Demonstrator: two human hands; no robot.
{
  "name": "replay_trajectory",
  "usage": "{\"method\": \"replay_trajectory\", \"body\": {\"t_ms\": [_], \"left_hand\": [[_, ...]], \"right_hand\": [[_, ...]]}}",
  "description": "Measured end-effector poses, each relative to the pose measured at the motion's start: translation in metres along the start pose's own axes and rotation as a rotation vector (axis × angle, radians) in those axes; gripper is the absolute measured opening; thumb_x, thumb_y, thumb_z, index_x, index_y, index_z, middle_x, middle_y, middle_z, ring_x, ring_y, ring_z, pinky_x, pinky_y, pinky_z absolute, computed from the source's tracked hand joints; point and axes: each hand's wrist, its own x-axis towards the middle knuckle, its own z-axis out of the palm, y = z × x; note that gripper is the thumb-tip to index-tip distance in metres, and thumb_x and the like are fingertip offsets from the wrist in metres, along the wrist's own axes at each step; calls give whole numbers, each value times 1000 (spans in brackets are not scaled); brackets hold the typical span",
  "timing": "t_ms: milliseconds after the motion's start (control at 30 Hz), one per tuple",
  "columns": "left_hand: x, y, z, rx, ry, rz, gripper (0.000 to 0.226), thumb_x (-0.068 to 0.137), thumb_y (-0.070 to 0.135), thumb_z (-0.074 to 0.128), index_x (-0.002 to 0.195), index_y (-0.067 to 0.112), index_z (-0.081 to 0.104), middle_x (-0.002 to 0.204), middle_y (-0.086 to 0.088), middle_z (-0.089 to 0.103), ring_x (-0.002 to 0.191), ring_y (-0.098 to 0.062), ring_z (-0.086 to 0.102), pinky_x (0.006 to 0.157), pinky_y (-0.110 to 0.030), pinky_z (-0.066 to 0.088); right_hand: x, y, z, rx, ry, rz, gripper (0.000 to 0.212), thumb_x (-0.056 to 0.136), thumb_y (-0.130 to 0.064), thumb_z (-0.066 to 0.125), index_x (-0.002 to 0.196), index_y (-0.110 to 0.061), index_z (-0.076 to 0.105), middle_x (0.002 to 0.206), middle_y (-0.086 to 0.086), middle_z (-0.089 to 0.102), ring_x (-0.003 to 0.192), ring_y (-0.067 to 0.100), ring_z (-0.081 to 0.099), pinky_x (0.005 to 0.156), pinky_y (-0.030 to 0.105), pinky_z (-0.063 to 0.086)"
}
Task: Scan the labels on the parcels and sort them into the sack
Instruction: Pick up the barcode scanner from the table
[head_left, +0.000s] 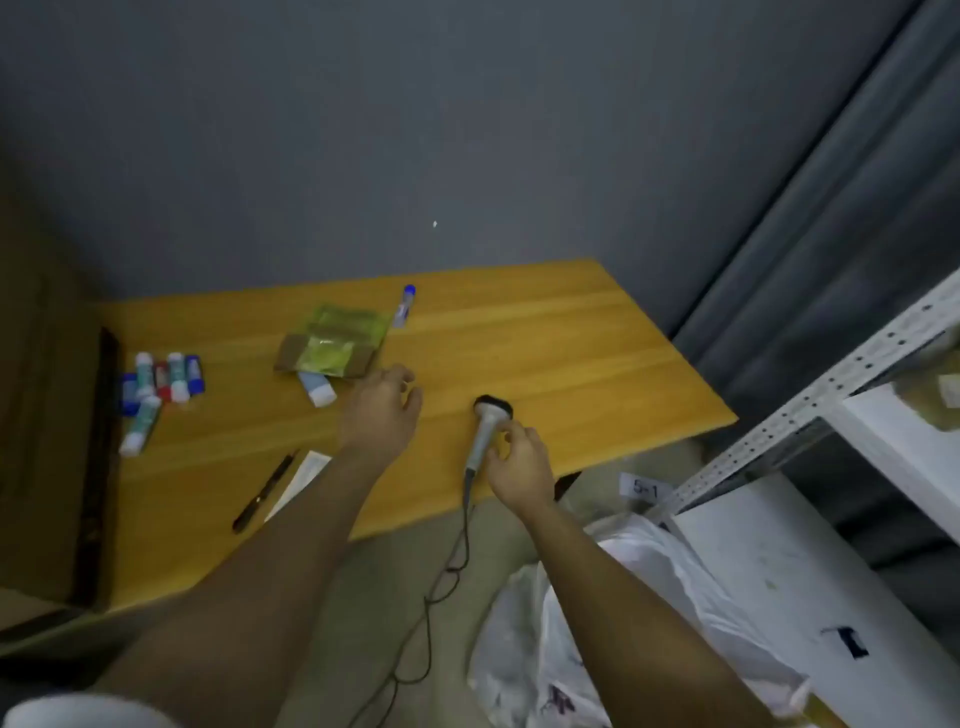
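Observation:
A grey barcode scanner (487, 422) with a black head lies on the wooden table (571, 353). My right hand (519, 462) pinches its handle near the table's front edge. My left hand (383, 410) hovers over the table with loosely curled fingers, holding nothing, just right of a green transparent parcel (332, 343). A small white and blue tube (316, 388) lies at that parcel's near edge, and another tube with a blue cap (404, 305) sits beyond it. A white plastic sack (623, 597) stands open on the floor at the lower right.
A cluster of several small tubes (156, 389) lies at the table's left. A black pen (265, 491) and a white paper strip (301, 480) lie near the front edge. The scanner cable (447, 571) hangs to the floor. A white metal shelf (831, 415) stands at right.

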Motion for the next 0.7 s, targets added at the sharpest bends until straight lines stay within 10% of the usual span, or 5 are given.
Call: {"method": "replay_trajectory", "body": {"t_ms": [233, 400, 500, 700], "left_hand": [[-12, -71, 48, -69, -63, -83, 29, 98, 28, 50, 121, 12, 59, 115, -9, 61, 100, -27, 59, 76, -43, 52], [-19, -92, 78, -117, -110, -91, 26, 98, 26, 50, 120, 14, 59, 115, -6, 60, 100, -25, 59, 74, -43, 53], [-22, -95, 91, -123, -146, -74, 25, 99, 25, 49, 120, 15, 58, 114, -5, 61, 94, -24, 61, 73, -43, 53], [-34, -69, 115, -182, -198, -68, 24, 99, 21, 49, 120, 14, 58, 109, -5, 60, 93, -22, 59, 74, -37, 50]], "right_hand": [[56, 16, 68, 331, -19, 368, 70, 97, -45, 52, 153, -14, 21, 138, 12, 47, 112, 35, 57, 90, 49, 51], [91, 25, 88, 522, 38, 487, 51, 102, -41, 47, 140, -8, 38, 90, 7, 55, 71, 21, 54, 58, 32, 42], [102, 27, 86, 630, 52, 516, 44, 103, -30, 47, 140, -7, 43, 115, 12, 57, 103, 31, 57, 79, 37, 46], [67, 48, 73, 892, 55, 534, 46, 100, -21, 55, 142, -8, 44, 129, 13, 58, 104, 26, 58, 84, 36, 50]]}}
